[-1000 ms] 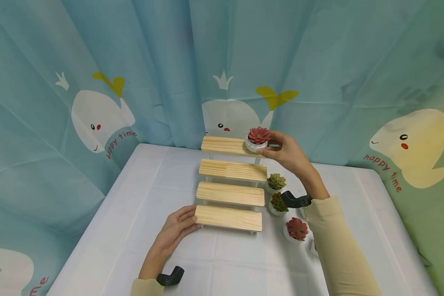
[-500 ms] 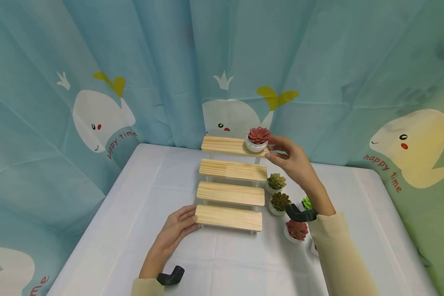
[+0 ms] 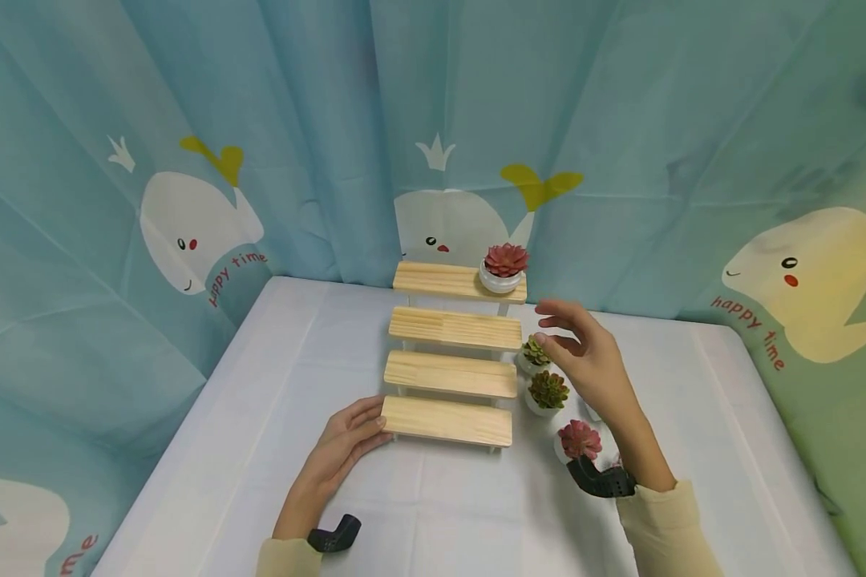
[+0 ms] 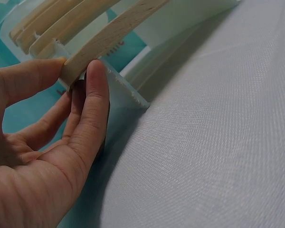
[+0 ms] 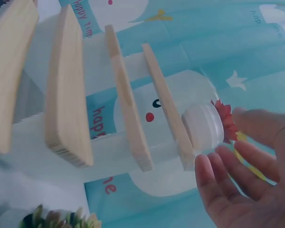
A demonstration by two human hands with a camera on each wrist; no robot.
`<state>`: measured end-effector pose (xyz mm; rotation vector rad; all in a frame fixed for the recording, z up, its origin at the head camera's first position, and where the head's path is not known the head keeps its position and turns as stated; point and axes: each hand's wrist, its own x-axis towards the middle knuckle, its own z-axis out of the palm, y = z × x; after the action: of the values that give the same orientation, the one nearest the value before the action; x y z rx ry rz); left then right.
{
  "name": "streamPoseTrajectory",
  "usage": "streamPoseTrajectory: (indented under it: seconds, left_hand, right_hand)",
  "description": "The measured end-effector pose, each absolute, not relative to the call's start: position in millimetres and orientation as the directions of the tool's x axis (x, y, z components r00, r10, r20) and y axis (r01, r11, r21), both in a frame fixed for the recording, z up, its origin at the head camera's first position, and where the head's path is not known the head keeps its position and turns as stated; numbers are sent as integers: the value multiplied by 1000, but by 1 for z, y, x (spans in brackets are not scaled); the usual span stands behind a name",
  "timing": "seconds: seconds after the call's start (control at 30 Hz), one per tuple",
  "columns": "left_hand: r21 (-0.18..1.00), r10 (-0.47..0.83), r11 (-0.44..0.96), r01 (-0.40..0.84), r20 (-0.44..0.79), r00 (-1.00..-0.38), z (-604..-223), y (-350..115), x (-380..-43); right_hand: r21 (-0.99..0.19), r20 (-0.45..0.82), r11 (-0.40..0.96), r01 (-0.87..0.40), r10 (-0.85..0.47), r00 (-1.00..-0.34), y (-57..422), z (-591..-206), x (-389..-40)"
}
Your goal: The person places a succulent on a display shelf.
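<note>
A stepped rack of pale wooden boards (image 3: 447,421) on clear supports stands on the white table. My left hand (image 3: 346,445) pinches the left end of its lowest board; in the left wrist view the thumb lies on the board's edge. On the right end of the top board sits a red succulent (image 3: 505,267) in a white pot, upright. My right hand (image 3: 593,365) is off that pot, fingers loosely bent around nothing, over the right side of the rack. Its thumb overlaps a light green succulent (image 3: 534,353) in the head view; contact cannot be told.
A darker green succulent (image 3: 548,390) and a pinkish-red succulent (image 3: 579,439) stand on the table (image 3: 317,344) right of the rack. Other white pots are mostly hidden under the right forearm. A blue curtain (image 3: 317,144) with whale prints hangs behind.
My right hand has let go of the red succulent's pot on the top board and moved down and right towards the green succulents. The left hand has stayed on the lowest board.
</note>
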<state>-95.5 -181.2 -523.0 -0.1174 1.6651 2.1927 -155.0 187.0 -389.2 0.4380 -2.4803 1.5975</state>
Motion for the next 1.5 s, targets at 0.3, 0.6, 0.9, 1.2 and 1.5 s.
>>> streamPoseTrajectory:
  seconds: [0.3,0.6,0.9,1.2,1.5]
  left_hand:
    - [902,246,-241,-359,-301,-921,-525,-181,-95]
    - [900,256,-250,-358,-295,-921,-525,-181,-94]
    - [902,257,-245,-357,-294,-920,-525,-180,-94]
    - [890,253,-267,-369,-305,-918,-525,-182,-92]
    - [896,262,-242,-373,-309,-914,-527,-182,-94]
  right_hand:
    - [-845,313,392,-363,-188,-931,202,-396,-119]
    - [-809,325,434,-396,-231,-917,235,-402,-91]
    - [-819,334,410,-402,-229,-914,270,-412,-68]
    - [-868,331,334,-367,-162,-930,301,-430,-51]
    - [-866,338,334,-371,-155,-928,315,-451,-32]
